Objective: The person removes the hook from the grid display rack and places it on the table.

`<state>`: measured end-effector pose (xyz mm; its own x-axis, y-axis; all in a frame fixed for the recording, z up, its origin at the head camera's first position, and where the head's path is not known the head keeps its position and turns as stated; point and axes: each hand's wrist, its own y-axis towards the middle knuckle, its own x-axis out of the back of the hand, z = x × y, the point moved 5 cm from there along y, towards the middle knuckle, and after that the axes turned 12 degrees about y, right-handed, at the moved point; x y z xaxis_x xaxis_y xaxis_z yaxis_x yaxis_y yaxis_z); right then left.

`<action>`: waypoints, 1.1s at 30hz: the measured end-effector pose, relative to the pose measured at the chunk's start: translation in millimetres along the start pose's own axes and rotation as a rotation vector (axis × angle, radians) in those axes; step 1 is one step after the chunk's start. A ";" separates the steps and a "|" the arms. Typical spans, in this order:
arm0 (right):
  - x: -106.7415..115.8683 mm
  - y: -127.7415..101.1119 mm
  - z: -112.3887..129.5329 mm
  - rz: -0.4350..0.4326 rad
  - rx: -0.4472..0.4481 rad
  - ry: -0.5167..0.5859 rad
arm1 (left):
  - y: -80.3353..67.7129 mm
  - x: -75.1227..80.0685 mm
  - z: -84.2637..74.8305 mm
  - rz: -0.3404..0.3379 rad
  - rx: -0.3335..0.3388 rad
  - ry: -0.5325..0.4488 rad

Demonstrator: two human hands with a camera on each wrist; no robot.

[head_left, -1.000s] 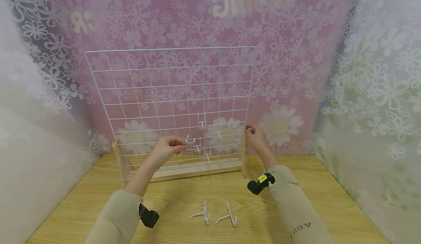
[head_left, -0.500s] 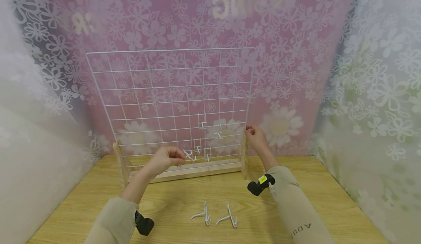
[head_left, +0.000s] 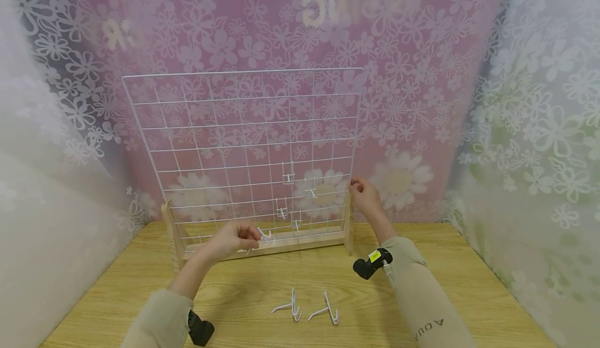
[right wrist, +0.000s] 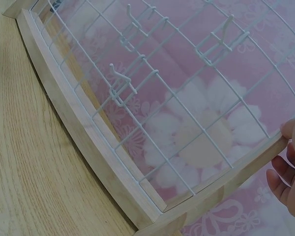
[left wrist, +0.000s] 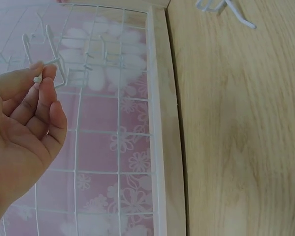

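In the head view, my left hand [head_left: 234,241] pinches a white wire hook [head_left: 265,234] between thumb and fingertips, in front of the lower part of a white wire grid [head_left: 244,71]. The left wrist view shows that hook's two prongs [left wrist: 50,39] pointing up, its arm's tip at the thumb. My right hand [head_left: 366,197] grips the grid's right edge at the top of the wooden upright [head_left: 347,225]; the right wrist view has its thumb on the near side. Several hooks hang on the grid's lower right, one of them a hook [right wrist: 120,83] low near the base.
Two loose white hooks, a left one [head_left: 293,303] and a right one [head_left: 329,306], lie on the wood-grain table [head_left: 253,306] in front of the grid. The grid stands in a wooden base [head_left: 300,243]. A pink flowered backdrop [head_left: 412,103] rises behind it.
My left hand has moved down and slightly left with the hook, from among the hanging hooks to near the base's height. My right hand stays at the grid's edge.
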<state>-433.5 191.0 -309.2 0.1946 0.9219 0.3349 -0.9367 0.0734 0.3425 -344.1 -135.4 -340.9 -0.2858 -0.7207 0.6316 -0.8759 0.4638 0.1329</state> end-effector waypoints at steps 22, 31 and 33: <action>-0.7 1.8 -0.2 -0.020 0.029 -0.017 | -20.8 -18.1 39.9 0.026 0.050 0.003; -1.0 2.9 -1.1 -0.023 0.035 -0.046 | -29.6 -29.4 53.5 0.085 0.061 -0.014; -0.7 3.4 -1.5 -0.023 0.031 -0.041 | -30.8 -31.8 55.6 0.098 0.058 -0.008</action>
<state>-437.3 191.2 -309.5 0.2281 0.9037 0.3622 -0.9225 0.0816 0.3774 -329.7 -155.4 -407.5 -0.3742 -0.6772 0.6336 -0.8646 0.5018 0.0257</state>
